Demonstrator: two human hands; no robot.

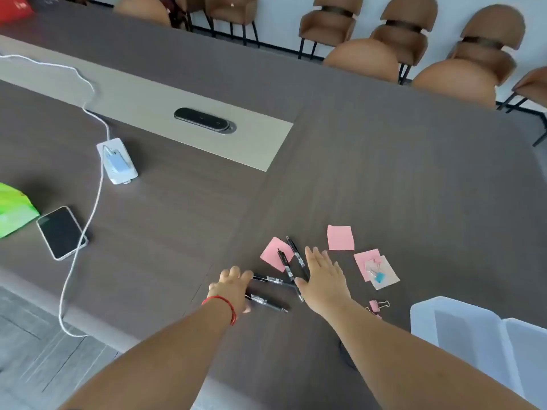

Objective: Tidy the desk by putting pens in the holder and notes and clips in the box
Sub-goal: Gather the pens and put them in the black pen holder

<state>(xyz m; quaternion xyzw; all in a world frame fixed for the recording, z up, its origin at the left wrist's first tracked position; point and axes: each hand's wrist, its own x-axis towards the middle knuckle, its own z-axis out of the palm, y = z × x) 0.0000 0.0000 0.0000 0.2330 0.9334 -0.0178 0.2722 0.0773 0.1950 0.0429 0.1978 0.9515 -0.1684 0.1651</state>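
Note:
Several black pens lie scattered on the dark wooden desk (384, 179). My left hand (231, 287) is curled over the left ends of two of them: the upper pen (270, 280) and the lower pen (269, 303), which runs between thumb and fingers. My right hand (324, 279) is flat with fingers spread, resting over the lower ends of two more pens (285, 263). Pink notes (340, 237) lie around the pens. A blue clip (378, 277) sits on a beige note (387, 275), and a pink clip (377, 306) lies by my right forearm. The translucent box (473, 327) stands open at the right. No pen holder is in view.
A phone (60, 232) and a white charger (117, 161) with its cable (88, 229) lie at the left, beside a green bag (13, 214). A black socket cover (204, 119) is set in the pale centre strip. Brown chairs (364, 57) line the far edge.

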